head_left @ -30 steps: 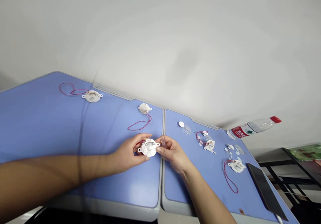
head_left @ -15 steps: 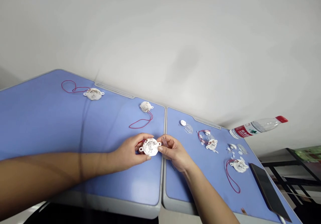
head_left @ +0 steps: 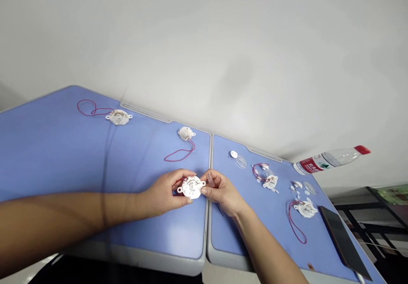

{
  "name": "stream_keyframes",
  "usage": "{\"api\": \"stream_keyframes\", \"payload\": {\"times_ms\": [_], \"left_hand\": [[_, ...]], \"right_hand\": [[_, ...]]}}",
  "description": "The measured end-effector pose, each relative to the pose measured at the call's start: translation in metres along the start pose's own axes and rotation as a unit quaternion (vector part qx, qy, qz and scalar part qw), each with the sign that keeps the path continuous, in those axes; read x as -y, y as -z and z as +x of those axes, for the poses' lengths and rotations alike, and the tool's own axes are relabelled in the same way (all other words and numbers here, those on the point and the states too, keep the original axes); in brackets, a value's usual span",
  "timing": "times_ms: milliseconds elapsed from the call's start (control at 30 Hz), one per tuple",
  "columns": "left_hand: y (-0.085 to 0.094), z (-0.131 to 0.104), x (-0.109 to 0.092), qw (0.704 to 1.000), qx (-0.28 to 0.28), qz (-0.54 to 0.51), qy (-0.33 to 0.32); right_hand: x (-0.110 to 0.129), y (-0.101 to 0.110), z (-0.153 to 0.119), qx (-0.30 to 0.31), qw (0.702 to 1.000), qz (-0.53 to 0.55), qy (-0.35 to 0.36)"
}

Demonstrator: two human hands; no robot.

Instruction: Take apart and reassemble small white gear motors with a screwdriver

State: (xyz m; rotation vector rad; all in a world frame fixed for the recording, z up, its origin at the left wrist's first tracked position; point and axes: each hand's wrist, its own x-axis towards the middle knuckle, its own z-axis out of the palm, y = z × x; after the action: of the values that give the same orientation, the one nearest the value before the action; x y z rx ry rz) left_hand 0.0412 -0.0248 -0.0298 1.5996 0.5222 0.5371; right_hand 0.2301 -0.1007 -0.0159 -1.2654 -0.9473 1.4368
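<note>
My left hand (head_left: 168, 192) grips the left side of a round white plastic housing (head_left: 193, 186), fingers above and thumb below. The housing has two side lugs and a raised centre, and red wire shows by the left fingers. On the other side, my right hand (head_left: 225, 192) is closed, its thumb tip at the right lug. Tucked in the right fingers is a slim tool with a clear handle (head_left: 209, 179); a thin dark shaft shows below the hand, its tip unclear. Both hands are above the blue tables, near the gap between them.
Behind, a white housing with red wire (head_left: 186, 133) and another one (head_left: 119, 117) lie on the left table (head_left: 63, 148). On the right are opened housings (head_left: 306, 209), clear covers (head_left: 240, 161), small white pieces, a water bottle (head_left: 331, 160) and a dark flat device (head_left: 344, 241).
The view has shifted very slightly. Both hands keep the same hold on the housing, which has barely moved.
</note>
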Motion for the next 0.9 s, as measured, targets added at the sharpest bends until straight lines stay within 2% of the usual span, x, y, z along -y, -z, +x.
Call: {"api": "stream_keyframes", "payload": {"times_ms": [233, 400, 900], "left_hand": [[-0.0007, 0.0007, 0.0026, 1.000, -0.007, -0.002, -0.006], [0.0001, -0.0001, -0.0014, 1.000, -0.005, 0.018, -0.008], [-0.0005, 0.0008, 0.0012, 1.000, -0.007, 0.012, -0.011]], "right_hand": [[0.0024, -0.0004, -0.0005, 0.001, 1.000, -0.008, -0.001], [0.0031, 0.0016, -0.0027, 0.028, 1.000, -0.009, 0.012], [0.0050, -0.0015, -0.0038, 0.009, 1.000, -0.007, -0.001]]}}
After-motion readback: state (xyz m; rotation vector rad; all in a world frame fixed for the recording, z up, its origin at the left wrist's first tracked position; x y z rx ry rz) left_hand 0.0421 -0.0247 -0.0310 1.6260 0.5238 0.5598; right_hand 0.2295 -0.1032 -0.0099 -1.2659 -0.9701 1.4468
